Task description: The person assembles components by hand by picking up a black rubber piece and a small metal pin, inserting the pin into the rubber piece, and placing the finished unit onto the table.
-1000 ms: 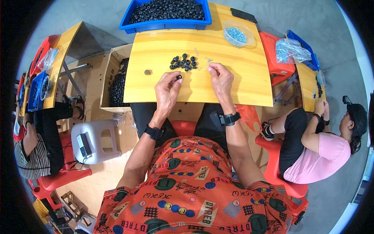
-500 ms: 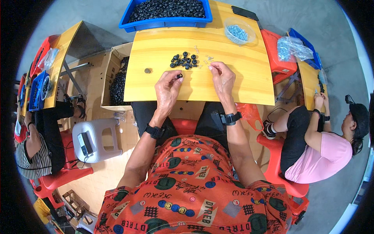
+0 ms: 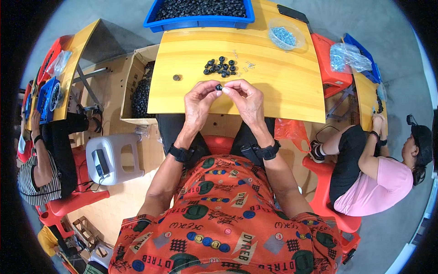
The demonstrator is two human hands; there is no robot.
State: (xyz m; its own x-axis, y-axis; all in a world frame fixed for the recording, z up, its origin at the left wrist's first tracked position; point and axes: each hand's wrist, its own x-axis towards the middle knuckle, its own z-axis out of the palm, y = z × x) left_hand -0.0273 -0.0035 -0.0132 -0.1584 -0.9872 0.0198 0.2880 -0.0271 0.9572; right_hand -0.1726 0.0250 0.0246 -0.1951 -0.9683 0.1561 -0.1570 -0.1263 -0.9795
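My left hand (image 3: 199, 102) and my right hand (image 3: 245, 99) meet over the near part of the yellow table (image 3: 283, 91). Between their fingertips sits a small black ring-shaped part (image 3: 219, 86), pinched by my left fingers with my right fingertips touching it. Just beyond lies a loose pile of the same black parts (image 3: 220, 66), with a few small silvery screws (image 3: 247, 66) to its right. One dark part (image 3: 176, 77) lies alone to the left.
A blue bin of black parts (image 3: 196, 10) stands at the table's far edge. A clear bowl of silvery screws (image 3: 284, 34) is at the far right. A cardboard box of black parts (image 3: 139, 93) sits left of the table. Other people sit at both sides.
My right hand has moved left from the table surface to meet my left hand. Both hands now hold the black part together above the table.
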